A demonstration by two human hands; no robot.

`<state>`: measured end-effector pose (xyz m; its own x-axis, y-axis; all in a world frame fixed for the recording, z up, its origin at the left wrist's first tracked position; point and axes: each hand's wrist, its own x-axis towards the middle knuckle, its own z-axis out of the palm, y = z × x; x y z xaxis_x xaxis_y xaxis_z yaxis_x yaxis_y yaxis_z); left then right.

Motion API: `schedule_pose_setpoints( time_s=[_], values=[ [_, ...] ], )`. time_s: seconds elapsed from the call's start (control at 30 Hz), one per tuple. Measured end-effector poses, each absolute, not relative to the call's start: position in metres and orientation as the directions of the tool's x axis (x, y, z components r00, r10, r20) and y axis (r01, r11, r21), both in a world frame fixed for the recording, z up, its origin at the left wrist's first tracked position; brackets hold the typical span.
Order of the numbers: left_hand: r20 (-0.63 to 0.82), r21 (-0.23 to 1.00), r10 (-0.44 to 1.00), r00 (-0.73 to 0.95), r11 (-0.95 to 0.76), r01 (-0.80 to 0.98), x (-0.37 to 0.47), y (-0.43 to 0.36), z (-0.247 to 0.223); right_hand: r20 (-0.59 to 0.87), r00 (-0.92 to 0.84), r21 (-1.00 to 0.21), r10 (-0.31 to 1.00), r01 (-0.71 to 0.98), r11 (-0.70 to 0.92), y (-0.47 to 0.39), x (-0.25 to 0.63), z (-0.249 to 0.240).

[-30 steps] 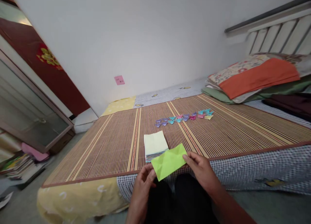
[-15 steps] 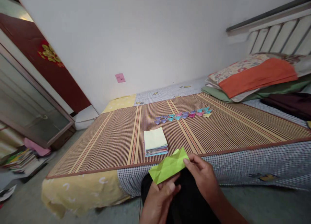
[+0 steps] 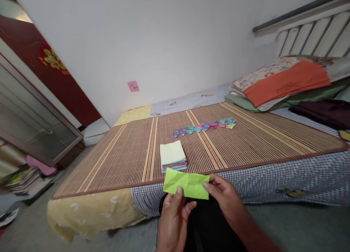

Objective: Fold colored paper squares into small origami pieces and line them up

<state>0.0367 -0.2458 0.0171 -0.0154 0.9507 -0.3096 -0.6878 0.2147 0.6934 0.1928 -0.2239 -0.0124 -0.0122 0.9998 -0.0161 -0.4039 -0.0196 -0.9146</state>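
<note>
A creased lime-green paper [image 3: 188,183], now a long rectangle, is held between both hands above the near edge of the bed. My left hand [image 3: 175,215] pinches its lower left part, thumb on the front. At the right end, my right hand [image 3: 225,195] grips the paper between thumb and fingers. Just behind the paper stands a stack of coloured sheets [image 3: 172,152] with a pale yellow one on top. Farther back, small folded paper pieces [image 3: 203,127] in purple, blue, pink and yellow lie in two rows on the striped mat [image 3: 131,153].
Folded bedding [image 3: 287,82] with an orange part lies at the right, beside a dark cloth [image 3: 322,113]. A pink note [image 3: 133,86] is on the wall. Books [image 3: 20,181] are piled at the far left, near a glass-panelled door [image 3: 41,109].
The green paper has turned from a slant to nearly level and shows as a flatter rectangle. My left thumb has moved up onto its front. The view has shifted slightly.
</note>
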Motion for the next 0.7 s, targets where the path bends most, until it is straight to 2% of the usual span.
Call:
schedule_pose_setpoints(
  time_s=[0.13, 0.23, 0.33, 0.47, 0.53, 0.63, 0.7],
  values=[
    [-0.371, 0.633, 0.928, 0.030, 0.277, -0.723, 0.032, -0.242, 0.016, 0.020, -0.023, -0.925, 1.000, -0.379, 0.010, -0.227, 0.197, -0.010],
    [-0.383, 0.652, 0.918, 0.101, 0.346, -0.675, 0.029, -0.243, 0.013, 0.051, -0.012, -0.946, 0.999, -0.321, 0.044, -0.228, 0.199, -0.006],
    [-0.354, 0.681, 0.907, 0.226, 0.416, -0.603, 0.031, -0.249, 0.011, 0.141, -0.034, -0.953, 0.989, -0.276, 0.127, -0.229, 0.198, -0.004],
    [-0.329, 0.661, 0.852, 0.408, 0.516, -0.545, 0.036, -0.255, 0.010, 0.204, -0.092, -0.945, 0.975, -0.280, 0.171, -0.230, 0.194, -0.007],
    [-0.280, 0.714, 0.880, 0.384, 0.458, -0.530, 0.036, -0.255, 0.008, 0.197, -0.084, -0.947, 0.977, -0.274, 0.168, -0.230, 0.195, -0.009],
    [-0.160, 0.871, 0.971, 0.177, 0.223, -0.438, 0.034, -0.250, 0.005, 0.119, -0.028, -0.956, 0.993, -0.272, 0.107, -0.230, 0.199, -0.007],
    [-0.085, 0.935, 0.995, 0.048, 0.096, -0.341, 0.033, -0.247, 0.003, 0.062, -0.080, -0.950, 0.995, -0.311, 0.034, -0.231, 0.200, -0.006]
  ],
)
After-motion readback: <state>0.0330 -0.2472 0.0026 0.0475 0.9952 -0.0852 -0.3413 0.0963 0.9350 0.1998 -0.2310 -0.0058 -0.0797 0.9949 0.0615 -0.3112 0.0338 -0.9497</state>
